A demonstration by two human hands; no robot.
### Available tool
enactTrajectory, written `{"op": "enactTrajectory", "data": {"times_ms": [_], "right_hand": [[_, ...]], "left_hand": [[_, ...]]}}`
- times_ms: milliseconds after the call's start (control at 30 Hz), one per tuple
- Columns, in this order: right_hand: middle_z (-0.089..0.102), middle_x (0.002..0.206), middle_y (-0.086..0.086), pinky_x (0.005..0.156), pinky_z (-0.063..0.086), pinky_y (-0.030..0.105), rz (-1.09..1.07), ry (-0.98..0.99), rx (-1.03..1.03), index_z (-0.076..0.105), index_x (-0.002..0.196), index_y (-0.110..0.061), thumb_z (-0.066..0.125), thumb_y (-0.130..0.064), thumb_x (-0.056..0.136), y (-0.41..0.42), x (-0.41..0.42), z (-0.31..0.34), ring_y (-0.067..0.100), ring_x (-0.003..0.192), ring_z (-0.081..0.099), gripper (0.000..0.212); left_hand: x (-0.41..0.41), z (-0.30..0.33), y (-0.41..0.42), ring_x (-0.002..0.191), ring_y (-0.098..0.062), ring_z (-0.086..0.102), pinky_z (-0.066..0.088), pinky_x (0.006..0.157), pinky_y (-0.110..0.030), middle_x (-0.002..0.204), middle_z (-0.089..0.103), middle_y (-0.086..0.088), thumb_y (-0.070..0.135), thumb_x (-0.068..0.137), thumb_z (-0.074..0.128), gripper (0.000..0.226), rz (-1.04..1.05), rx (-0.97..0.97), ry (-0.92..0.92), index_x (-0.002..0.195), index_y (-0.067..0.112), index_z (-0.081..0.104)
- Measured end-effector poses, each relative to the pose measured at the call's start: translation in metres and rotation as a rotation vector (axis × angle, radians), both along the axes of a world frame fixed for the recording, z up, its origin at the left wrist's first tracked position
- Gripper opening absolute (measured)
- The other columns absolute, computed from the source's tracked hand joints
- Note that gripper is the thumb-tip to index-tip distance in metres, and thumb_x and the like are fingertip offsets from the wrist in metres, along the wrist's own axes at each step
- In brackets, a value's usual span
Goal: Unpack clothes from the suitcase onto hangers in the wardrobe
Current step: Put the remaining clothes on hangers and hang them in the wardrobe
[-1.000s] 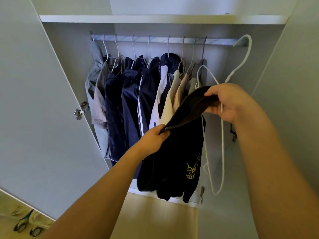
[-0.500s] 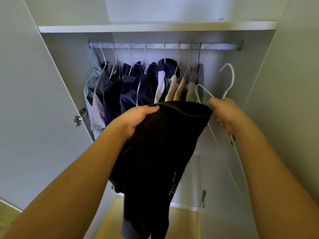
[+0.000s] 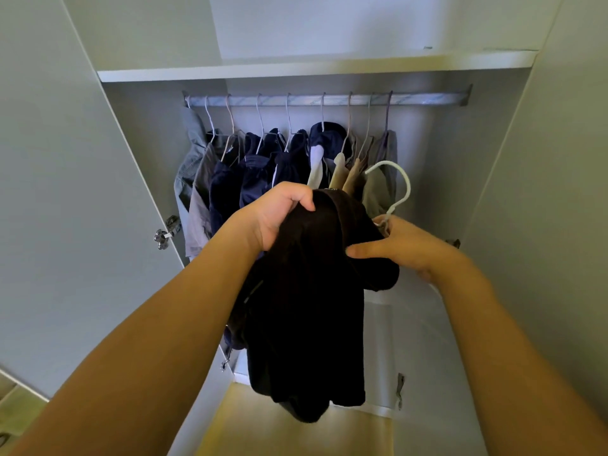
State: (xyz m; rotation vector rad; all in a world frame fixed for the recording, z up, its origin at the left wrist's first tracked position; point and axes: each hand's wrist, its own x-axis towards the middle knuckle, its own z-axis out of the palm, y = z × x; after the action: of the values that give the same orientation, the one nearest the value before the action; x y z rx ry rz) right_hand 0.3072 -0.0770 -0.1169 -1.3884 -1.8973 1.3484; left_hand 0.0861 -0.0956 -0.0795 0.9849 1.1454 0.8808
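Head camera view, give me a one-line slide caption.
Both hands, left and right, work a dark garment onto a white hanger at the wardrobe rail.

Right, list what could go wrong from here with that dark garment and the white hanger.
1. The dark garment hangs mostly loose below the left hand; it could slip off before it sits on the white hanger.
2. The right hand holds hanger and cloth together, so the hook might snag the hung clothes close behind it.
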Motion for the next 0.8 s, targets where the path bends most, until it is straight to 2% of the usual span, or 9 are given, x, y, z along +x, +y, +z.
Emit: {"op": "enactTrajectory", "data": {"times_ms": [100,233,333,400,500,567,633,733,800], "right_hand": [[0.061,0.081,0.006,0.072,0.047,0.033,-0.118,-0.053,0.181,0.058,0.084,-0.016,0.063,-0.011,0.084,0.005,-0.002,-0.001,0.021,0.080,0.059,0.007],[0.050,0.067,0.005,0.056,0.033,0.029,-0.324,-0.070,0.318,0.052,0.071,-0.022,0.046,-0.003,0.087,0.015,0.005,0.004,0.022,0.063,0.048,0.025],[0.046,0.066,0.000,0.052,0.031,0.027,-0.406,-0.081,0.348,0.051,0.073,-0.023,0.045,-0.003,0.083,0.021,0.007,0.012,0.021,0.063,0.046,0.023],[0.044,0.063,0.001,0.051,0.030,0.027,-0.390,-0.079,0.336,0.050,0.068,-0.023,0.044,-0.001,0.085,0.019,0.006,0.022,0.020,0.059,0.043,0.028],[0.042,0.061,0.005,0.051,0.028,0.029,-0.318,-0.095,0.327,0.046,0.063,-0.016,0.045,-0.007,0.091,0.008,0.006,0.032,0.020,0.057,0.040,0.030],[0.050,0.065,0.004,0.054,0.032,0.030,-0.246,-0.140,0.360,0.050,0.067,-0.015,0.051,-0.028,0.092,-0.001,0.002,0.031,0.021,0.062,0.049,0.028],[0.062,0.078,0.001,0.061,0.042,0.030,-0.189,-0.156,0.332,0.059,0.081,-0.020,0.059,-0.052,0.086,-0.007,-0.005,0.022,0.019,0.074,0.061,0.033],[0.068,0.098,-0.005,0.080,0.053,0.034,-0.119,-0.044,0.222,0.062,0.102,-0.025,0.067,-0.080,0.060,-0.012,-0.015,0.009,0.015,0.091,0.066,0.069],[0.065,0.116,-0.008,0.093,0.053,0.040,-0.099,0.003,0.186,0.056,0.123,-0.027,0.072,-0.083,0.048,-0.010,-0.022,0.003,0.014,0.105,0.063,0.095]], "left_hand": [[-0.001,0.005,-0.003,0.085,-0.032,0.058,0.044,0.093,-0.047,0.088,0.063,-0.017,0.009,0.064,0.052,0.026,-0.060,0.010,0.075,0.082,0.003,0.070],[0.000,0.015,-0.001,0.100,-0.040,0.064,0.047,0.098,-0.053,0.110,0.066,-0.023,0.003,0.078,0.059,0.034,-0.180,0.090,0.410,0.111,0.003,0.065],[0.001,0.005,0.006,0.100,-0.035,0.065,0.052,0.088,-0.041,0.104,0.069,-0.017,0.011,0.081,0.066,0.020,-0.183,0.279,0.914,0.101,0.008,0.068],[-0.009,-0.012,0.006,0.096,-0.030,0.065,0.050,0.086,-0.039,0.099,0.069,-0.012,0.020,0.085,0.067,0.013,-0.159,0.311,1.094,0.096,0.013,0.069],[-0.025,-0.038,0.003,0.096,-0.028,0.065,0.050,0.087,-0.036,0.099,0.070,-0.011,0.023,0.091,0.064,0.020,-0.047,0.213,0.880,0.102,0.009,0.069],[-0.022,-0.039,0.005,0.090,-0.029,0.065,0.052,0.088,-0.042,0.097,0.070,-0.016,0.027,0.090,0.065,0.030,0.008,0.217,0.749,0.104,0.001,0.068],[-0.014,-0.029,0.010,0.076,-0.024,0.058,0.050,0.076,-0.040,0.084,0.064,-0.015,0.034,0.085,0.070,0.043,0.068,0.302,0.695,0.098,-0.007,0.064],[0.000,-0.001,0.017,0.067,-0.021,0.056,0.045,0.068,-0.032,0.077,0.062,-0.014,0.031,0.084,0.071,0.040,0.069,0.412,0.680,0.091,-0.008,0.066],[0.005,0.015,0.020,0.065,-0.020,0.059,0.047,0.067,-0.031,0.076,0.064,-0.015,0.026,0.084,0.070,0.036,0.044,0.451,0.715,0.092,-0.008,0.067]]}}
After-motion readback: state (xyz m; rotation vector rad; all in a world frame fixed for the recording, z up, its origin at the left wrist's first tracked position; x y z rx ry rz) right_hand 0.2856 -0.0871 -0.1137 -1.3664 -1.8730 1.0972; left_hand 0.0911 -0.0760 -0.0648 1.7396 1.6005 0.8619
